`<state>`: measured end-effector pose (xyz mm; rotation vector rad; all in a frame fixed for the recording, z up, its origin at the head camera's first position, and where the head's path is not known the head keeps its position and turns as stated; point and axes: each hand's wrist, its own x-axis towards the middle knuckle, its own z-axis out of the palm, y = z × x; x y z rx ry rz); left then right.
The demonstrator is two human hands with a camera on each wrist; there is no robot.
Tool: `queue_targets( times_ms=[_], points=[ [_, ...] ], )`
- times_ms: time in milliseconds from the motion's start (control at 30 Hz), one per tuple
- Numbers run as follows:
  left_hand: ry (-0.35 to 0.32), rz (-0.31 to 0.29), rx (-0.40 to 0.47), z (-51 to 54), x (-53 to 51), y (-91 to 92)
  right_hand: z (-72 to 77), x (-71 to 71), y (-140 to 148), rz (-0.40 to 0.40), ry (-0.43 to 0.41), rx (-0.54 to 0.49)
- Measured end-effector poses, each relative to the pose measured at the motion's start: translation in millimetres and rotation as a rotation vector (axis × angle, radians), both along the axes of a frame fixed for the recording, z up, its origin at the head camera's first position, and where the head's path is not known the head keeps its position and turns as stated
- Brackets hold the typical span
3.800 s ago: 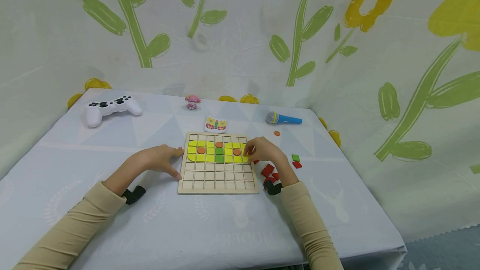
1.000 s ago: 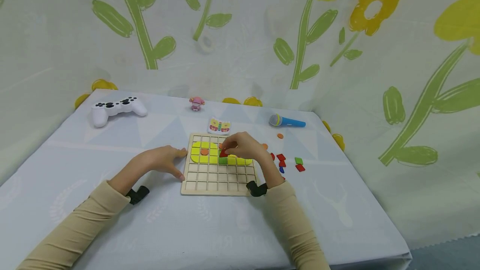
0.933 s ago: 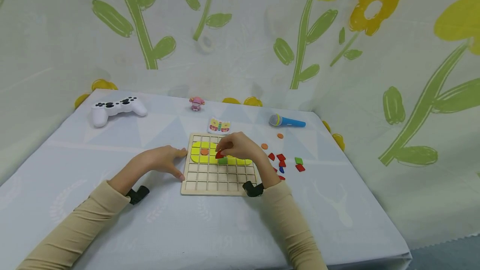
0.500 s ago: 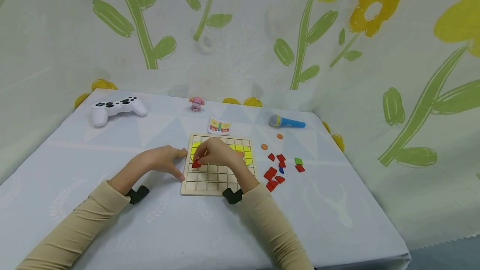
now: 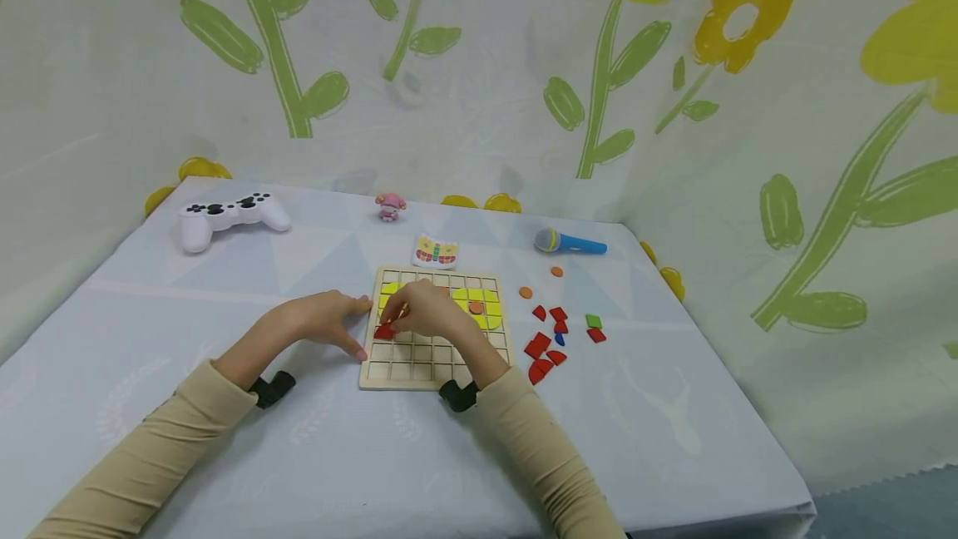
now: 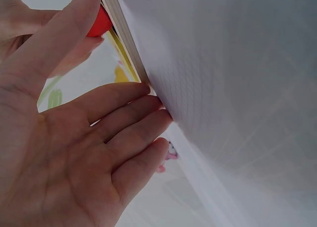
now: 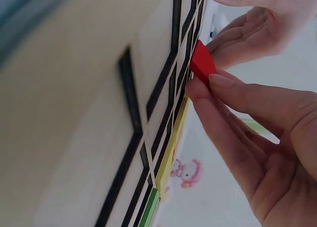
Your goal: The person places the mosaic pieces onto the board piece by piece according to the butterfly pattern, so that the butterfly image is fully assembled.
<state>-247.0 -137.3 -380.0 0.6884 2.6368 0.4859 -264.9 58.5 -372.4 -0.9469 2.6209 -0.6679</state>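
My right hand [image 5: 427, 310] pinches a red quarter-round tile [image 5: 384, 331] between thumb and fingertips. The tile [image 7: 202, 62] is tilted against the left side of the wooden grid board [image 5: 449, 374], just below the yellow tiles. Along the board's left edge rests my left hand [image 5: 322, 321], thumb and fingers spread apart; its fingers [image 6: 133, 113] are nearly straight in the left wrist view. Yellow tiles [image 5: 486, 296] and an orange disc [image 5: 476, 308] show on the board's right half. My right hand covers part of the left half. Green tiles [image 7: 148, 209] appear in the right wrist view.
Right of the board lie several red tiles [image 5: 537, 345], a blue piece [image 5: 560, 339], a green tile [image 5: 594, 321] and orange discs [image 5: 526, 293]. Behind it are a butterfly pattern card [image 5: 436, 252], a pink figurine [image 5: 390, 206], a toy microphone [image 5: 570, 242] and a white game controller [image 5: 234, 219].
My right hand has left the board's right side, now holds a red tile, and has carried it leftward and down onto the left column. My left hand stays at the edge.
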Motion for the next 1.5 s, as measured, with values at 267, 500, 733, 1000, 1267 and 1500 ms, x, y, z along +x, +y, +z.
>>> queue_targets(
  times_ms=[267,500,733,1000,1267,1500],
  points=[
    [0.006,-0.003,-0.001,-0.8,-0.8,-1.3,2.1,2.8,-1.0,0.021,0.001,0.042],
    [0.007,-0.008,0.001,-0.5,-1.6,-0.8,4.1,3.7,-1.7,0.013,-0.003,0.064],
    [0.001,-0.003,-0.001,-0.2,-1.5,-0.3,4.6,4.1,-2.3,0.015,-0.005,0.065],
    [0.006,-0.014,0.0,-2.3,-2.2,-0.7,3.8,4.5,-1.6,0.017,-0.015,0.081],
    [-0.005,0.001,0.005,-4.0,-2.4,0.1,11.9,4.3,10.1,0.037,0.015,0.05],
    [0.005,0.006,-0.012,-4.1,-2.9,1.5,18.8,5.4,39.1,0.02,0.059,0.04]
  ],
)
